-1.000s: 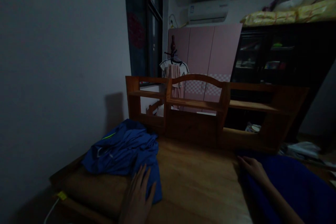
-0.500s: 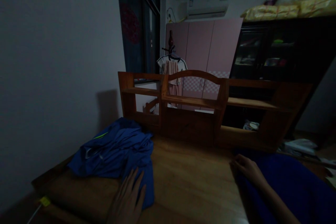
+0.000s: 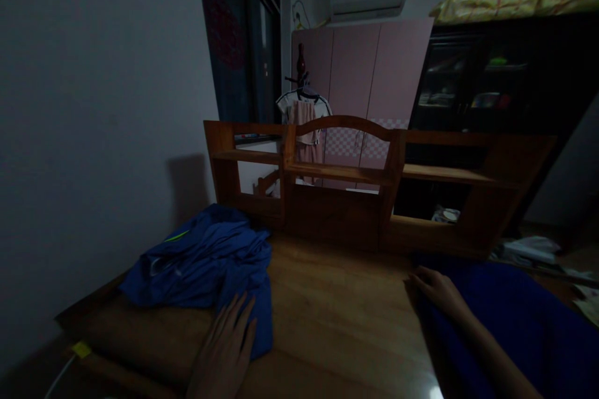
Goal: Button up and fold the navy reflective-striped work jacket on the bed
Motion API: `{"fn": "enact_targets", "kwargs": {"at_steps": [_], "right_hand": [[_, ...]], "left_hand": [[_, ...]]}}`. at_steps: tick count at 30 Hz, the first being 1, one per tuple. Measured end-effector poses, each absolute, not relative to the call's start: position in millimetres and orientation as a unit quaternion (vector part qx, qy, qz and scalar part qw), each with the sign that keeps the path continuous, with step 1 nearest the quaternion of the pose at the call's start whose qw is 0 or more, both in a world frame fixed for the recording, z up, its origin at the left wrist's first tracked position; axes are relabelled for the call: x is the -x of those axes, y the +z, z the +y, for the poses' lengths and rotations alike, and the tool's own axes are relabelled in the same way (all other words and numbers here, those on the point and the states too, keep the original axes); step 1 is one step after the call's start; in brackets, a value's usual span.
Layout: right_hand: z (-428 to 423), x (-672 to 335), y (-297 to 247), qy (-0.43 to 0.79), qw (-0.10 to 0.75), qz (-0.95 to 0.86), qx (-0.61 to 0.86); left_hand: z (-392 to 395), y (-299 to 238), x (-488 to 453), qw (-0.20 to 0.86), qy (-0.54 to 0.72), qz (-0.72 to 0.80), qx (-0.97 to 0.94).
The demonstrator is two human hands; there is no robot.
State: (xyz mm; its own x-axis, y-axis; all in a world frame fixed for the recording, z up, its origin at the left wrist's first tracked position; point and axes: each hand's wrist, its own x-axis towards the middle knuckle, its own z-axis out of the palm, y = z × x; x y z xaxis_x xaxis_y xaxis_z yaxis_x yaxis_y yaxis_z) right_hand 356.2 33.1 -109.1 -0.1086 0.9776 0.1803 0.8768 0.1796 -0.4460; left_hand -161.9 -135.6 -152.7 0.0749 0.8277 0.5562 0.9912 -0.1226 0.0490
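Observation:
A crumpled blue garment (image 3: 206, 262) with a short green stripe lies on the left of the wooden desk (image 3: 337, 312). My left hand (image 3: 227, 340) rests palm down on its near end, fingers stretched and slightly spread. On the right, a deeper blue cloth (image 3: 510, 318) is spread over the desk and reaches the frame's edge. At its left edge is my right hand (image 3: 437, 290), fingers curled together on the cloth's border. The fingertips are dim, and the full shape of the cloth is out of view.
A wooden shelf unit (image 3: 337, 171) runs along the desk's back. To the left is a wall (image 3: 107, 118). A cable with a yellow tag (image 3: 81, 349) hangs at the front left. Papers or bags (image 3: 533, 248) lie at the far right. Behind stands a pink wardrobe (image 3: 350, 75).
The view has tilted slightly, so the scene sits a little higher in the picture. Both hands keep nearly the same places on the two blue cloths.

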Motion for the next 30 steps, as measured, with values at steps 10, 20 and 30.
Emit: {"fn": "enact_targets", "kwargs": {"at_steps": [10,20,30], "right_hand": [[37.4,-361.1,-116.8,0.107,0.229,-0.734,0.630],[35.4,-359.7,-115.4,0.108,0.230,-0.736,0.627],[37.0,-362.0,-118.0,0.096,0.214,-0.739,0.631]], "left_hand": [[-135.9,-151.5,161.0,0.169,-0.224,-0.653,0.704],[-135.6,-148.3,160.1,0.174,-0.236,-0.641,0.709],[-135.9,-150.5,161.8,0.175,-0.226,-0.637,0.716]]}}
